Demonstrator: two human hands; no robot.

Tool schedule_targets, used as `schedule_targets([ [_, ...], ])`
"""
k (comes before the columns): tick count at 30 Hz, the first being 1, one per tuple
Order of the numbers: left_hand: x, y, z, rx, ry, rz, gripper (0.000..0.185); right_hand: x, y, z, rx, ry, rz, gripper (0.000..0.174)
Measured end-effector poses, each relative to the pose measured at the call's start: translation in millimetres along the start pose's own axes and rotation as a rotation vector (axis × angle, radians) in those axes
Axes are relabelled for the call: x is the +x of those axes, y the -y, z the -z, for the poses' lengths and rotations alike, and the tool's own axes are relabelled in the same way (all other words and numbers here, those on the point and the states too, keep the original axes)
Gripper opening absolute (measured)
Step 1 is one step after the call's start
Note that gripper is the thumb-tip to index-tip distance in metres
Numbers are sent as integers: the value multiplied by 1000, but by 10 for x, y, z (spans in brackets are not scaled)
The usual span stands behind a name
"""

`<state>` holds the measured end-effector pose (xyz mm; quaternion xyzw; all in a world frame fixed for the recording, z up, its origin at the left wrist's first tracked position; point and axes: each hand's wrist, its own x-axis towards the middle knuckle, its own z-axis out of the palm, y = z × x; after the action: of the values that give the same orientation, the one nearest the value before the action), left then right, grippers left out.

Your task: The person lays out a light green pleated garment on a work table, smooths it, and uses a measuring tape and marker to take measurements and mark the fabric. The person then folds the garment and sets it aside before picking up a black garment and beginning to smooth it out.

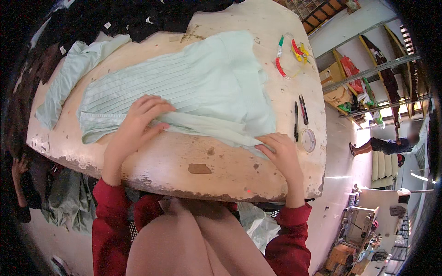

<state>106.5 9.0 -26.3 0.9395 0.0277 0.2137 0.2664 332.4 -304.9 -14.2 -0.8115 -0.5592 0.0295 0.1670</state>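
Observation:
A pale mint-green garment (207, 76) with a row of narrow pleats lies spread on the worn wooden table. Along its near edge a strip of the fabric is folded over. My left hand (143, 119) rests on this edge near the pleated end, thumb and fingers apart, with the fingertips touching the cloth. Further right, my right hand (278, 148) pinches the near corner of the fabric between thumb and fingers. A separate strip of mint-green cloth (74, 74), partly crumpled, lies at the left.
A tape measure (278, 58), a pen (296, 120), thread snips (304, 109) and a roll of clear tape (308, 140) lie along the table's (234, 172) right side. Dark garments (138, 17) cover the far left. Another person's hand (20, 165) shows at left; a person (390, 145) is at far right.

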Motion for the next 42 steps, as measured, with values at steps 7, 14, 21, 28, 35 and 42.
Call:
schedule_targets([
  [7, -28, 177, -117, -98, 33, 46, 18, 156, 84, 153, 59, -118, -62, 9],
  [14, -144, 11, -226, 363, 0, -385, 19, -120, -212, -28, -197, -155, 143, 14],
  [21, -236, 96, -321, 231, 1, -217, 28, -273, -309, -141, 18, -102, 59, 23],
  [28, -177, 104, -270, 124, -25, -146, 24, 46, -330, 204, 178, -23, -74, 18],
  [35, -260, 48, -359, 289, -68, -228, 32, -182, -513, -162, -298, -175, 212, 25],
  [42, -254, 25, -340, 72, 27, -38, 25, -231, -314, -237, -1, -184, 47, 19],
])
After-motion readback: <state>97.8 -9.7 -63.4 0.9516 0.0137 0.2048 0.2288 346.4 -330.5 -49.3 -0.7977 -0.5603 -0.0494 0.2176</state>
